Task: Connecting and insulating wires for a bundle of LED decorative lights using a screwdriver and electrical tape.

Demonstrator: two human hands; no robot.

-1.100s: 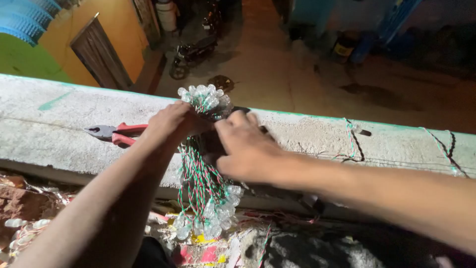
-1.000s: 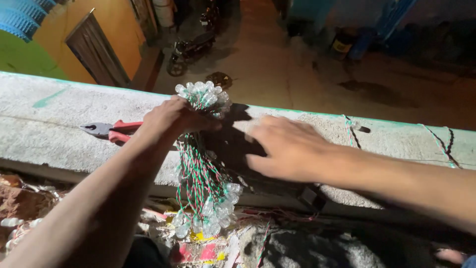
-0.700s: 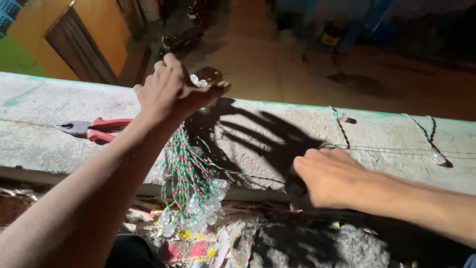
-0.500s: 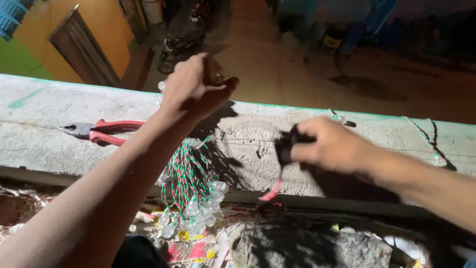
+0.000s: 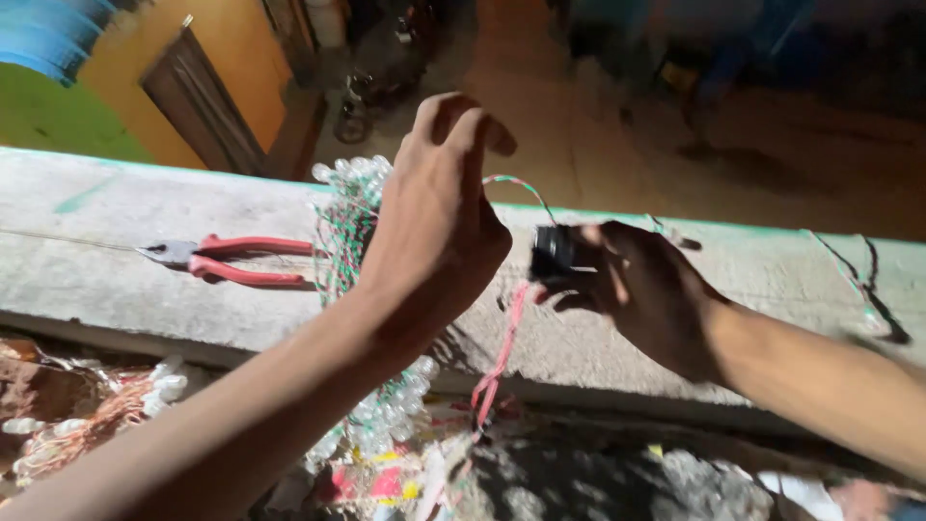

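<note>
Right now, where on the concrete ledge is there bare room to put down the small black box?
The ledge is bare left of the red-handled pliers, and again between the right hand and the thin wires at far right. It is crowded in the middle, where the left hand holds the bundle of small bulbs.

You've got a rough, matt concrete ledge [image 5: 116, 280] under those pliers [image 5: 227, 260], dull grey metal jaws with smooth red plastic grips. The bulb string [image 5: 347, 207] shows glossy clear plastic bulbs on thin red-and-green plastic-coated wire, and the small box [image 5: 552, 254] looks matt black plastic
</note>
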